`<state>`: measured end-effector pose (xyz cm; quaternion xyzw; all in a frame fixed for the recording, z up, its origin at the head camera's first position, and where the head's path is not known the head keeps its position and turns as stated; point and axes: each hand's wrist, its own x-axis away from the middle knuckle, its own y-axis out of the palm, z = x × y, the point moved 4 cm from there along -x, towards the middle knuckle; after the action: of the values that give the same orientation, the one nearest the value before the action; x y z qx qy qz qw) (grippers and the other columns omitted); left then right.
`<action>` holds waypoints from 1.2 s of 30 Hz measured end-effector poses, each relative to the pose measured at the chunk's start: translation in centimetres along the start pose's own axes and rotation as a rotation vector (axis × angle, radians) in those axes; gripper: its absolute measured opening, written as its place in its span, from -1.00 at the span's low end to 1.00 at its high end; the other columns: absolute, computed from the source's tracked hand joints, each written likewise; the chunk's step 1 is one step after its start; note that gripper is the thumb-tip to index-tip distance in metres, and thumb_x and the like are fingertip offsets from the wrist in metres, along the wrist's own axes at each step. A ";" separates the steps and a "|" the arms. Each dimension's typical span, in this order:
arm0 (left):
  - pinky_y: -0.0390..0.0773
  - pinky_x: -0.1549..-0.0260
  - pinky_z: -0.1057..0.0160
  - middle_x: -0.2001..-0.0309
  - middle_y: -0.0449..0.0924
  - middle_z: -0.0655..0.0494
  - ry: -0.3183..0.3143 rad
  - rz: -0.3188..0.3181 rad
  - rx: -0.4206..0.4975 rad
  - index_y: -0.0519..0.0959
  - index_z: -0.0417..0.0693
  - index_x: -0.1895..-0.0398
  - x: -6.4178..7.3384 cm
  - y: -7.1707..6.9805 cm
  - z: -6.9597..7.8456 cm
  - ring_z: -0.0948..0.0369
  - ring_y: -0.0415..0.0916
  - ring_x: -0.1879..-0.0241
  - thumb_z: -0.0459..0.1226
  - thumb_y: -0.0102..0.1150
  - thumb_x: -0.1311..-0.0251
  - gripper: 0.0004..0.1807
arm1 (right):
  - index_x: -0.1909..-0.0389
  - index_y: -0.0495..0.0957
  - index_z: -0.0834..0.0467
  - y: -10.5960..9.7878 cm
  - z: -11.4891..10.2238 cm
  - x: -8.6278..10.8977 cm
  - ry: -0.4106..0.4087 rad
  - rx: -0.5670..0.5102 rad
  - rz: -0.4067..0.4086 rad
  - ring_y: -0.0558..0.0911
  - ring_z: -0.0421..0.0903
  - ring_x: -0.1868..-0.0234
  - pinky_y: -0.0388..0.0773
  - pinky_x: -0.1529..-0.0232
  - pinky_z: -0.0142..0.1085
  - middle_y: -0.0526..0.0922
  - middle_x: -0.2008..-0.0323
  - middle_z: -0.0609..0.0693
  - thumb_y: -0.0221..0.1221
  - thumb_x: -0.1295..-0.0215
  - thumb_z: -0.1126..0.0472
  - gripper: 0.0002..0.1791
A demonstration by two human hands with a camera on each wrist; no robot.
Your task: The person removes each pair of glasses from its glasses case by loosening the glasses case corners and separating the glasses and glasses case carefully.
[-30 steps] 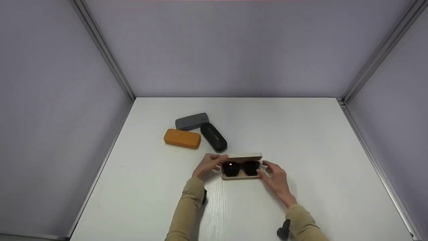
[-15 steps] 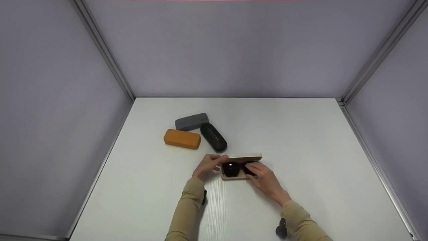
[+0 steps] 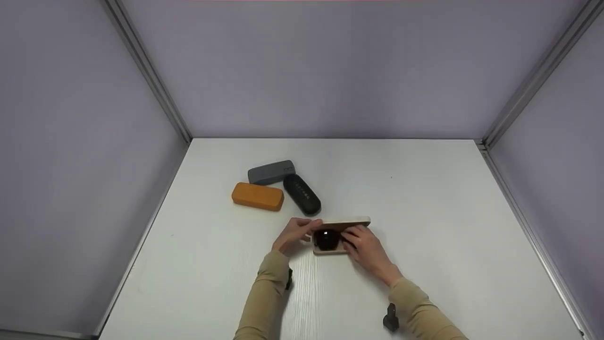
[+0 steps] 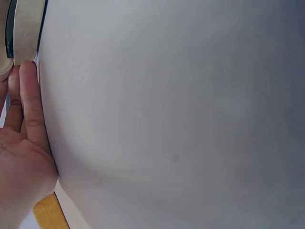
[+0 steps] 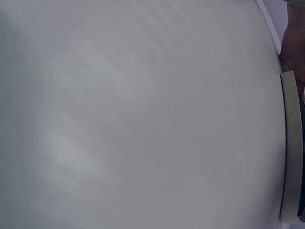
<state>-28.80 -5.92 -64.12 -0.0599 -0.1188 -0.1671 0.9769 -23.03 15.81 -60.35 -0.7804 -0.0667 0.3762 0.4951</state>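
Observation:
A cream glasses case lies with its lid raised, a pair of dark sunglasses inside. My left hand grips the case's left end, thumb on the lid's corner and fingers at the side. In the left wrist view, those fingers reach the end of the case. My right hand pinches the sunglasses near the bridge and covers their right lens. The right wrist view catches the case's front wall and part of the right hand at its right edge.
Behind the left hand lie three closed glasses cases: an orange one, a grey one and a black one. The white table is enclosed by pale panels at the back and sides.
My right hand has moved left from the case's right end, over the right lens to the bridge of the sunglasses, and now pinches them. The left hand has stayed in place.

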 end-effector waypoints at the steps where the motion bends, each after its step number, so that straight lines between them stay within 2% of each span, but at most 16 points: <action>1: 0.63 0.26 0.30 0.33 0.70 0.11 -0.003 0.002 0.001 0.76 -0.10 0.12 0.0 0.0 0.0 0.27 0.58 0.31 0.12 0.31 -0.22 -0.52 | 0.12 0.75 0.23 0.1 0.0 -0.1 0.004 0.003 -0.004 0.64 0.00 0.02 0.62 -0.06 -0.13 0.72 0.12 0.02 0.46 -0.11 0.30 -0.71; 12: 0.66 0.20 0.18 0.28 0.72 0.01 -0.002 0.023 -0.010 0.76 -0.10 0.14 0.0 0.0 -0.1 0.22 0.58 0.30 0.11 0.30 -0.24 -0.53 | 0.16 0.74 0.20 0.8 0.0 -0.7 0.032 0.074 -0.024 0.62 0.04 0.09 0.56 0.01 -0.06 0.69 0.16 0.02 0.44 -0.15 0.24 -0.76; 22: 0.63 0.30 0.30 0.32 0.71 0.11 0.012 0.004 -0.009 0.77 -0.11 0.13 -0.1 0.0 -0.2 0.28 0.56 0.35 0.10 0.31 -0.24 -0.54 | 0.25 0.73 0.19 1.2 0.0 -1.3 0.081 0.071 -0.060 0.64 0.07 0.15 0.58 0.09 -0.03 0.72 0.23 0.04 0.40 -0.18 0.26 -0.86; 28: 0.63 0.32 0.31 0.31 0.72 0.05 0.061 -0.015 -0.035 0.76 -0.15 0.15 -0.1 -0.1 0.0 0.26 0.55 0.37 0.05 0.27 -0.29 -0.57 | 0.36 0.75 0.16 1.4 -0.1 -1.6 0.087 0.071 -0.026 0.67 0.06 0.26 0.61 0.18 -0.05 0.72 0.33 0.04 0.42 -0.14 0.30 -0.94; 36: 0.63 0.29 0.30 0.33 0.71 0.16 0.040 -0.010 -0.031 0.76 -0.12 0.16 -0.1 0.0 0.0 0.28 0.56 0.35 0.06 0.27 -0.28 -0.57 | 0.41 0.75 0.19 1.3 -0.1 -1.5 0.058 0.058 0.026 0.65 0.03 0.33 0.59 0.26 -0.10 0.68 0.39 0.02 0.45 -0.04 0.34 -0.92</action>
<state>-28.86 -5.93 -64.16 -0.0710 -0.0972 -0.1748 0.9772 -24.38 14.36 -60.61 -0.7770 -0.0311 0.3614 0.5144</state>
